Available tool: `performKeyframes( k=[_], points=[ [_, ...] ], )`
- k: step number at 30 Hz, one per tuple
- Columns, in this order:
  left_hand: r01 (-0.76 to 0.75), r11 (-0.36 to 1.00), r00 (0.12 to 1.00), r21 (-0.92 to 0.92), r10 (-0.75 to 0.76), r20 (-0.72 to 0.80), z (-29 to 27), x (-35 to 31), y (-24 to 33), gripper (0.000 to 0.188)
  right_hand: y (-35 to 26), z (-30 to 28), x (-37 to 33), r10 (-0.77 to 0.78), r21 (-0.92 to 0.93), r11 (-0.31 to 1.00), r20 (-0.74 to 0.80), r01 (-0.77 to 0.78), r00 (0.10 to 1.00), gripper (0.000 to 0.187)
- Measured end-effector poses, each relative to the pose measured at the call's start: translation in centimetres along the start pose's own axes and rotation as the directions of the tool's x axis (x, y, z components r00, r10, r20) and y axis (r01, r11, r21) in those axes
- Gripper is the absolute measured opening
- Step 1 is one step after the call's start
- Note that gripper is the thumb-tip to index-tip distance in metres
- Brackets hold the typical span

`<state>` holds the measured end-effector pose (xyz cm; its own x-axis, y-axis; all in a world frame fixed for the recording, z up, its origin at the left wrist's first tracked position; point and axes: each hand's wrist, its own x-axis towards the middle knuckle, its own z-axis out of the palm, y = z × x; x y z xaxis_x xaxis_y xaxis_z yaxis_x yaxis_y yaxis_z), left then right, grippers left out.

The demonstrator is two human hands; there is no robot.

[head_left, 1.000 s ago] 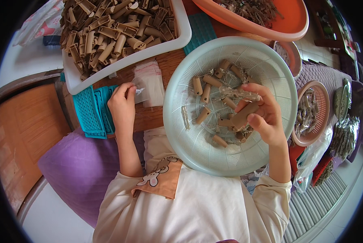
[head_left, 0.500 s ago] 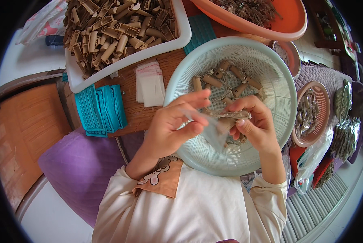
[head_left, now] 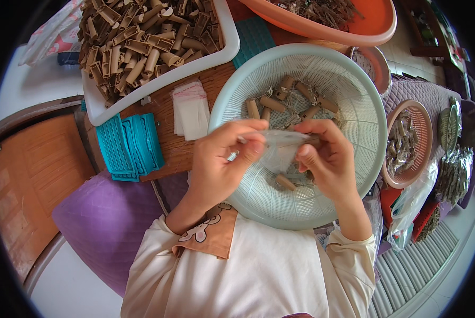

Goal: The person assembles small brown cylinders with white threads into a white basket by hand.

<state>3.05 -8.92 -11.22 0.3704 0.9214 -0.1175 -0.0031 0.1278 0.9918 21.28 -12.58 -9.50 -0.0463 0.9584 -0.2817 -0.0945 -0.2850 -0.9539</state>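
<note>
Over the pale green mesh basket (head_left: 362, 175), my two hands hold a small clear plastic bag (head_left: 279, 151) between them. My left hand (head_left: 224, 156) pinches the bag's left edge between thumb and fingers. My right hand (head_left: 330, 159) is closed at the other end, its thumb and forefinger near the bag's edge. A bit of brown shows by the right fingertips, too blurred to tell what it is. Several brown tube-shaped pieces (head_left: 272, 104) with stringy bits lie in the basket below, partly hidden by the hands and bag. One brown tube (head_left: 285, 182) lies apart, nearer to me.
A white bin (head_left: 232, 47) of brown half-tubes stands back left. Flat clear bags (head_left: 190, 111) and turquoise plastic trays (head_left: 126, 146) lie on the wooden table (head_left: 168, 151). An orange basin (head_left: 378, 26) is at the back; a pink basket (head_left: 425, 140) of wrapped pieces stands right.
The brown stringy piece seen in my right hand is no longer plainly visible. The bag has been drawn level between both hands, and the left fingers have closed on its edge.
</note>
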Motion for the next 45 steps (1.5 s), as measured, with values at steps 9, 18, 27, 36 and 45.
performKeyframes(
  k=[9, 18, 27, 36, 45],
  points=[
    [-0.469, 0.848, 0.835, 0.245, 0.517, -0.188, 0.9, -1.0, -2.0, 0.015, 0.5, -0.8, -0.2, 0.093, 0.732, 0.66, 0.146, -0.171, 0.985, 0.027],
    [-0.642, 0.548, 0.759, 0.535, 0.55, 0.348, 1.0, 0.7, 1.2, 0.04, 1.7, 0.0, -2.0, 0.012, 0.597, 0.794, 0.174, -0.115, 0.985, 0.031],
    [-0.723, 0.54, 0.691, 0.43, 0.574, 0.44, 1.0, 1.5, 1.3, 0.034, 2.5, 0.8, -2.8, 0.053, 0.652, 0.739, 0.192, -0.168, 0.98, 0.021],
    [-0.726, 0.533, 0.682, 0.434, 0.636, 0.361, 1.0, 1.5, 0.2, 0.04, 2.1, 1.9, -2.6, 0.033, 0.688, 0.723, 0.063, -0.067, 0.997, 0.02],
    [-0.262, 0.889, 0.963, 0.376, 0.215, 0.163, -0.8, -0.4, -0.9, 0.024, 1.2, -0.3, -1.6, 0.076, 0.584, 0.812, -0.111, 0.003, 0.991, 0.02]
  ],
)
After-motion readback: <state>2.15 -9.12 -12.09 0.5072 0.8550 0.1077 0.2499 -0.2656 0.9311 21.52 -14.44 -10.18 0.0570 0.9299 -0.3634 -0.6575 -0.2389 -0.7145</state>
